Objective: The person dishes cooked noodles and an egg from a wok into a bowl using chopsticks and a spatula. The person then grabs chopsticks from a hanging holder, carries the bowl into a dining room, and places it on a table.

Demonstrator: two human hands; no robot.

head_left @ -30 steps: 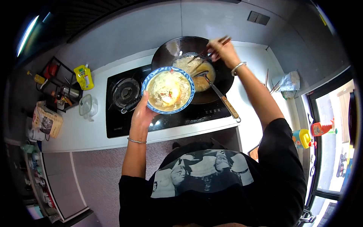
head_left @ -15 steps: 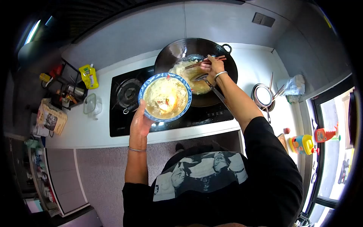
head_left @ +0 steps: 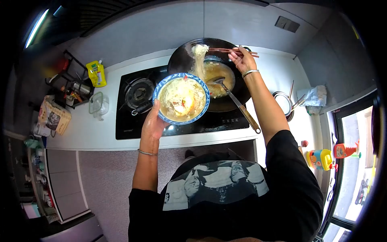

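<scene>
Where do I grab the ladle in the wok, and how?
Probably by the wooden grip, from the near right side: the ladle slants that way, so its grip sticks out past the wok, while its other end sits down in the broth.

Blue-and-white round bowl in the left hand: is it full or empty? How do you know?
Nearly full: pale, thin noodles and cloudy broth spread almost to the rim of the blue-and-white bowl.

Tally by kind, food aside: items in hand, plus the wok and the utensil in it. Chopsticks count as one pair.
Blue-and-white bowl, in the left hand: 1
Chopsticks, pair, in the right hand: 1
Wok: 1
Wood-handled ladle, head in the wok: 1
Total: 4
</scene>
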